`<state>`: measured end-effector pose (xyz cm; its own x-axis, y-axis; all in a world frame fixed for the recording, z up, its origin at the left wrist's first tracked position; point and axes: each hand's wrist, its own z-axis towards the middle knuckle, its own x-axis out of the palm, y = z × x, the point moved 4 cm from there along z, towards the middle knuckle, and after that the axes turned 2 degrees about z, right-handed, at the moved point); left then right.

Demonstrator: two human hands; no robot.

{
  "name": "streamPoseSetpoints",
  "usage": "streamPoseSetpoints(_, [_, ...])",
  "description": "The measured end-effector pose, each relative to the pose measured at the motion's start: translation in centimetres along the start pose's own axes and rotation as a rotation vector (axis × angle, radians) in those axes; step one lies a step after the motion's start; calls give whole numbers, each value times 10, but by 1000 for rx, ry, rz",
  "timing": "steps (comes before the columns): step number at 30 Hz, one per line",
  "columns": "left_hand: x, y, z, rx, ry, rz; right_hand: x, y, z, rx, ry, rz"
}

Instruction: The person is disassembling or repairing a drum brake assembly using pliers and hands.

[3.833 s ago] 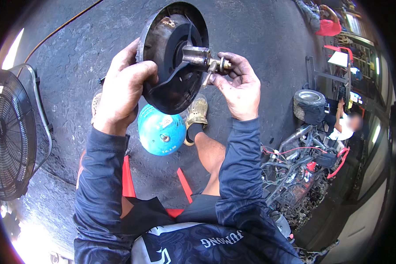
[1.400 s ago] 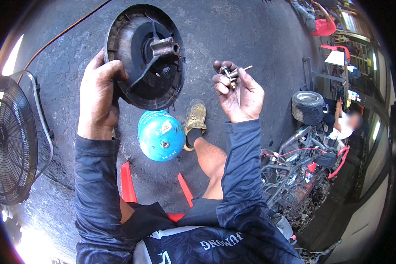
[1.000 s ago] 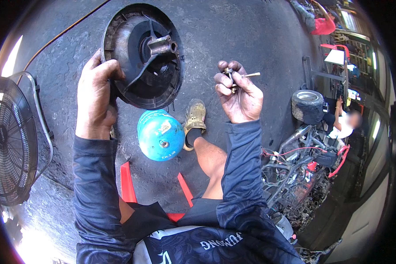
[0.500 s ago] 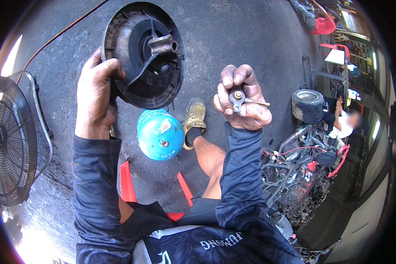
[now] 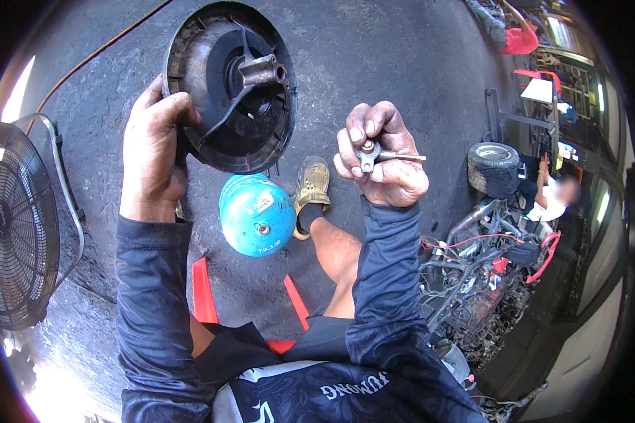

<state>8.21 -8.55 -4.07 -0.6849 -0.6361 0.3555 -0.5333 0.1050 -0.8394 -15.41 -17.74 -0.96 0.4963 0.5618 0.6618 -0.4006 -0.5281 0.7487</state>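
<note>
My left hand grips the rim of a round black dish-shaped cover; thumb on the face, other fingers mostly hidden behind. A metal boss with a bored end stands out from the cover's centre, with ribs running from it. Level with the cover's lower part and apart from it, my right hand is closed around a small metal lever. A round pin head shows at the lever's top, and a thin brass-coloured rod sticks out to the right. The fingers hide part of it.
A blue gas cylinder stands on the dark floor between my legs, beside my shoe. A black fan is at left. Right: a wheel, a heap of engine parts and wires, and another person.
My right hand has shifted slightly left and turned a little, tilting the small metal lever with it. My left hand and the black cover are almost unmoved.
</note>
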Motion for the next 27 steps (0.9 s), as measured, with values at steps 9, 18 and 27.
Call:
streamPoseSetpoints(9, [-1,-1,1,4,17,1,-8,0,2,-48,-74,139])
streamPoseSetpoints(18, [-1,1,1,1,3,-20,-12,-2,2,-1,-185,290])
streamPoseSetpoints(27, [-1,-1,1,9,15,-20,-22,-3,0,28,-265,413])
